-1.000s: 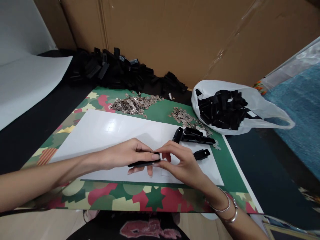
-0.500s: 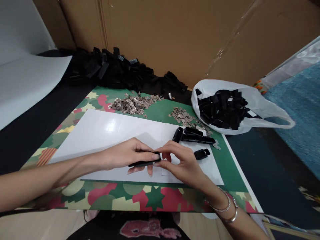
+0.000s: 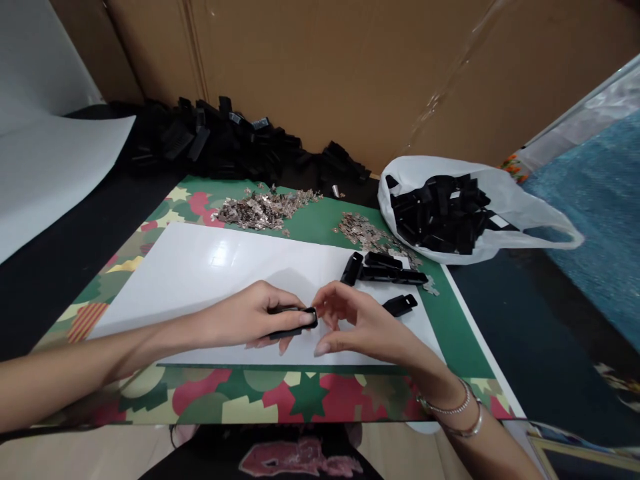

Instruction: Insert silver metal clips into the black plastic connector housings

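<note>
My left hand (image 3: 273, 313) grips a narrow black plastic piece (image 3: 295, 328) above the white sheet (image 3: 210, 280), thumb on top near its right end. Just right of that end is my right hand (image 3: 353, 320), thumb and fingers apart, with nothing visible between them. Several similar black pieces (image 3: 383, 272) lie on the sheet beyond my right hand, and another single black piece (image 3: 400, 305) rests close to its wrist side. Whether a small part sits inside the held piece is too small to tell.
Small metal pieces form a larger pile (image 3: 260, 210) and a smaller pile (image 3: 365, 230) on the green patterned board (image 3: 320, 227). A white plastic bag (image 3: 520, 200) at right holds many black pieces. A heap of black parts (image 3: 230, 143) lies along the cardboard wall (image 3: 310, 67).
My right hand has come off the black piece's end, and its fingers have spread. My left hand keeps hold of the piece, which has shifted slightly. The whole view has moved a little.
</note>
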`<state>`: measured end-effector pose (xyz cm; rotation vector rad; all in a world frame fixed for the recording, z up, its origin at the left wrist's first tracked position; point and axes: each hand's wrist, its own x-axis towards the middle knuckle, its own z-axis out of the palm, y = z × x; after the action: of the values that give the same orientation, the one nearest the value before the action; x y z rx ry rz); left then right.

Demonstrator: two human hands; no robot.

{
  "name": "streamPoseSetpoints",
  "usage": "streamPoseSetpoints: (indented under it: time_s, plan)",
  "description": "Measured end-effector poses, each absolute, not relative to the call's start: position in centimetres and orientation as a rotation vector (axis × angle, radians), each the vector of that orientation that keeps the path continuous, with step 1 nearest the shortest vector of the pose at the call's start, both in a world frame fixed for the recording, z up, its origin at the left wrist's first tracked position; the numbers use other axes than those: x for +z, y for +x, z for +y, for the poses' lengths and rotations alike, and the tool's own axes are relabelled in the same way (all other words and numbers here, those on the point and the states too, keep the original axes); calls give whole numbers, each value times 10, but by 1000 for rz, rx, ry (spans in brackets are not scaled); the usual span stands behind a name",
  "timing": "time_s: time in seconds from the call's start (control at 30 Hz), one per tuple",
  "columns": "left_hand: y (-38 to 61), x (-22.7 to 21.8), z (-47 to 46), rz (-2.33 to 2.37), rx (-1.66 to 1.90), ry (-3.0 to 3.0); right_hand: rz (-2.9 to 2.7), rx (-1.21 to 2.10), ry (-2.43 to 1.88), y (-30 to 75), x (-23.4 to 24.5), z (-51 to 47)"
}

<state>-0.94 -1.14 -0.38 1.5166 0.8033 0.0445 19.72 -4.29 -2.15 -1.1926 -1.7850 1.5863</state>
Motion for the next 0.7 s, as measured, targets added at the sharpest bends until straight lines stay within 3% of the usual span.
streamPoseSetpoints:
  time_s: [0.27, 0.7]
  plan:
    - [-12, -13, -11, 786, 48, 1600, -1549, 2065, -1063, 201, -21, -37]
    - [-10, -10, -8, 787, 41, 1755, -1478, 2031, -1098, 200, -27, -34]
